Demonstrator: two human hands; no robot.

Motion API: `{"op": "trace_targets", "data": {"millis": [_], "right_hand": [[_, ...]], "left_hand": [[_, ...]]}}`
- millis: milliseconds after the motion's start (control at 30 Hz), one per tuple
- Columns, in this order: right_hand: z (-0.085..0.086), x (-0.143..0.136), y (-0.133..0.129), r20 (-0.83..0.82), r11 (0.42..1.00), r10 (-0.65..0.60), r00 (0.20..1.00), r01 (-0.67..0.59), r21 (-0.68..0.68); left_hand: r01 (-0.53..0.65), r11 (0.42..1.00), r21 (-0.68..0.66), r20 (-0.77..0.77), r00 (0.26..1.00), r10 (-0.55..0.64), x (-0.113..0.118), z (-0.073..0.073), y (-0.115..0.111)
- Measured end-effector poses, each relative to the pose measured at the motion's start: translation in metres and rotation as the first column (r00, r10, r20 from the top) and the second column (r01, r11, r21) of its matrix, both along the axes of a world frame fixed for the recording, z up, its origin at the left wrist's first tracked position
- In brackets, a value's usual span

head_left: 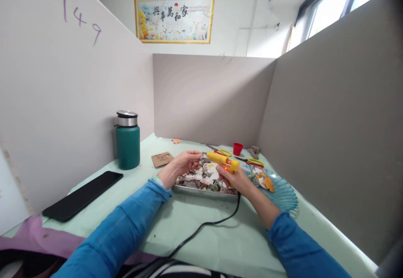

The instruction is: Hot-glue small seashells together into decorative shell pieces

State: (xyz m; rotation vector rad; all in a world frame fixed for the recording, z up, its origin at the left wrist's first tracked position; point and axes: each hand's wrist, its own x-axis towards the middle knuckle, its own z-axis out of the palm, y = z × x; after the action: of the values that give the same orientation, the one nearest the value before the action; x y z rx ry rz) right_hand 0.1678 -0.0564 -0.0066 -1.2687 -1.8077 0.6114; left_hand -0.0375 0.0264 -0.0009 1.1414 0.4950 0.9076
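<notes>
Sleeves: two blue ones, the left (pixel 126 223) and the right (pixel 302 244), both cut off by the lower edge, nearest of all.
Cord: one, black (pixel 204 224), running over the table (pixel 192 244) toward the right grip, its near end lost at the bottom edge.
Black slab: one (pixel 83 196), lying flat, left of the left grip.
Right grip: and here it is (pixel 234 179), wrapped round one yellow glue gun (pixel 220 159), nozzle pointing left; the palm hides the handle.
Left grip: fingertips pinched together (pixel 188 160), right by the nozzle; anything between them is too small to make out.
Tray: one, metal (pixel 204 192), below both grips, its shell-like pieces (pixel 208 179) partly covered and too jumbled to count.
Dish: one, blue and fluted (pixel 288 194), right of the right grip, partly hidden by small pieces (pixel 262 180).
Bottle: one, green (pixel 127 148), upright, left of the left grip.
Card: one, brown (pixel 162 159), just beside the left grip.
Scissors: two pairs, one (pixel 223 152) beyond the gun, another (pixel 252 161) beyond the right grip.
Cup: one, red (pixel 238 149), between them.
</notes>
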Motion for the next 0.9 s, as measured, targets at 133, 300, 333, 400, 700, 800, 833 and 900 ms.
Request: {"op": "trace_targets", "data": {"millis": [133,300,333,400,700,800,833,900], "right_hand": [[-0.0026,0.0014,0.0029,0.02,1.0,0.008,1.0,-0.008,-0.012],[-0.005,0.0025,0.006,0.026,1.0,0.025,0.999,-0.025,-0.018],[-0.0049,0.0025,0.0059,0.022,0.999,0.026,0.999,-0.025,-0.021],[-0.0039,0.0023,0.005,0.021,1.0,0.02,1.0,-0.019,-0.022],[-0.0003,0.0005,0.0008,0.017,1.0,0.004,1.0,-0.004,0.013],[-0.0023,0.0009,0.0028,0.01,1.0,0.018,1.0,-0.018,-0.002],[-0.0028,0.001,0.0032,0.007,1.0,0.023,1.0,-0.023,-0.007],[-0.0032,0.001,0.0035,0.005,0.999,0.031,0.999,-0.031,-0.022]], "left_hand": [[-0.023,1.0,-0.006,0.017,1.0,0.023,-0.0003,-0.0017,0.002],[-0.044,0.999,-0.024,0.021,0.999,0.044,-0.0005,-0.0002,0.001],[-0.046,0.999,-0.024,0.021,0.999,0.046,-0.0005,0.0002,0.0007],[-0.043,0.999,-0.023,0.022,0.999,0.043,-0.0004,0.0009,0.0004],[-0.02,1.0,-0.014,0.024,1.0,0.021,0.0005,0.0029,-0.0034],[-0.019,1.0,-0.017,0.033,0.999,0.02,0.0,0.0027,-0.0026],[-0.021,0.999,-0.024,0.034,0.999,0.021,-0.0003,0.0026,-0.002],[-0.021,0.999,-0.035,0.037,0.999,0.022,-0.0008,0.0023,-0.0012]]}}
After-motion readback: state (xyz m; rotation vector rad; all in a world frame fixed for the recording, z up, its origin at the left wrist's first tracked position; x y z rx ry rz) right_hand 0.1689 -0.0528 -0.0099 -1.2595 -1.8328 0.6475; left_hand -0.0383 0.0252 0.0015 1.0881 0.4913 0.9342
